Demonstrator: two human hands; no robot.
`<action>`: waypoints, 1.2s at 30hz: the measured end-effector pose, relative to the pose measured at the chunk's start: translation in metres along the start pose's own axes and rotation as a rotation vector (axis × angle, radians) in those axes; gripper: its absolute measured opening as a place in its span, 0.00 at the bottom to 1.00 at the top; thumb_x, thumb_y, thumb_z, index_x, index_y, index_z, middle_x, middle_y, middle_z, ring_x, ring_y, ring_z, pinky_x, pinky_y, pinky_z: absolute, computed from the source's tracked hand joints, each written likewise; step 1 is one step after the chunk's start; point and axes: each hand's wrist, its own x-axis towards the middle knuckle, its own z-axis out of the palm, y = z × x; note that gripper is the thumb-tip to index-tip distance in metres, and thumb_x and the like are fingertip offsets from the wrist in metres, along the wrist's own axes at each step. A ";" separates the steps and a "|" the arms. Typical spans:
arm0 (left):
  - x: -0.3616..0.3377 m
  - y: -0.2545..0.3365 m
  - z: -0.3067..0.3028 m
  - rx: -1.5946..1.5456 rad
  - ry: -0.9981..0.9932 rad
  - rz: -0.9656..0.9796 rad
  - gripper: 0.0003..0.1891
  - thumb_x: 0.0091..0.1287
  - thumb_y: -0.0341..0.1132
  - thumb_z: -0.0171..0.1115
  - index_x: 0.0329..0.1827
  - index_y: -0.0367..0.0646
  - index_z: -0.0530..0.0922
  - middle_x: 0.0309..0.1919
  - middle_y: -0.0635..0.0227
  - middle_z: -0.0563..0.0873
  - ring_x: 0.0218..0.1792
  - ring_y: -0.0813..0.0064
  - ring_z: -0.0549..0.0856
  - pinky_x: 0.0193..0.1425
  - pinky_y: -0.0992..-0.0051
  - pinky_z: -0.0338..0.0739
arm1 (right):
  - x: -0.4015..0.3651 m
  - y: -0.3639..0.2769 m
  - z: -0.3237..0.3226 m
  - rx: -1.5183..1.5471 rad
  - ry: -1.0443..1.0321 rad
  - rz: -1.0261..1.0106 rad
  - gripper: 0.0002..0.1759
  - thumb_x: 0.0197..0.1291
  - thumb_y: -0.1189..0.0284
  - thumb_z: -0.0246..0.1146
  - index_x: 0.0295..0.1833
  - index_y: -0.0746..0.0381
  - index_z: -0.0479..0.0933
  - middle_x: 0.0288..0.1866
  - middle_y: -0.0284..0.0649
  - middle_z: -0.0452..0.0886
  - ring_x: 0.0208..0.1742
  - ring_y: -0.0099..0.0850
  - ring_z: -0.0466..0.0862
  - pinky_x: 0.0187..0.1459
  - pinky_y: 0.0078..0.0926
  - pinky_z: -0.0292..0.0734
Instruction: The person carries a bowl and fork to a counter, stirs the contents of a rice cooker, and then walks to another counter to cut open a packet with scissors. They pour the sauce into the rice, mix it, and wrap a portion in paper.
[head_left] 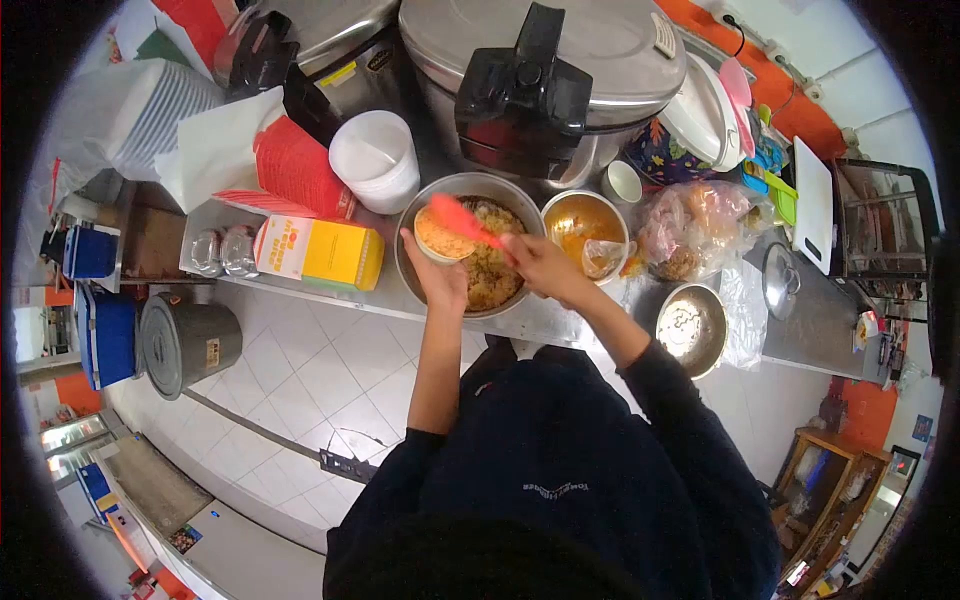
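Two hands are meeting over the large steel mixing bowl of fried rice, which is sitting at the centre of the steel counter. The left hand is wrapping its fingers closed around the small bowl, cupping it from below at the 9 o'clock side of the mixing bowl. That small bowl is already looking full of orange-tinted rice. The right hand is gripping the handle of the red rice paddle in a closed fist, and the blade is lying across the rice in the small bowl.

Pressing well here, as I judge it, is calling for a flat blade, even pressure from the middle outward, and the small bowl staying directly above the mixing bowl so loose grains are falling back in. The left palm is taking the push, so a firm hold from underneath is mattering more than a tight pinch at the rim.

Just beside the mixing bowl at 3 o'clock a steel bowl of brown sauce is standing; at 9 o'clock a yellow carton is lying; at 12 o'clock a big rice cooker is standing with its lid down.
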 end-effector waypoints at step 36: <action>-0.219 -0.240 0.193 0.239 -0.518 -0.588 0.24 0.72 0.54 0.40 0.63 0.49 0.63 0.58 0.72 0.70 0.57 0.77 0.71 0.57 0.74 0.66 | -0.199 0.207 -0.173 1.348 0.312 -0.873 0.52 0.36 0.65 0.76 0.66 0.58 0.54 0.62 0.41 0.67 0.63 0.35 0.68 0.63 0.33 0.64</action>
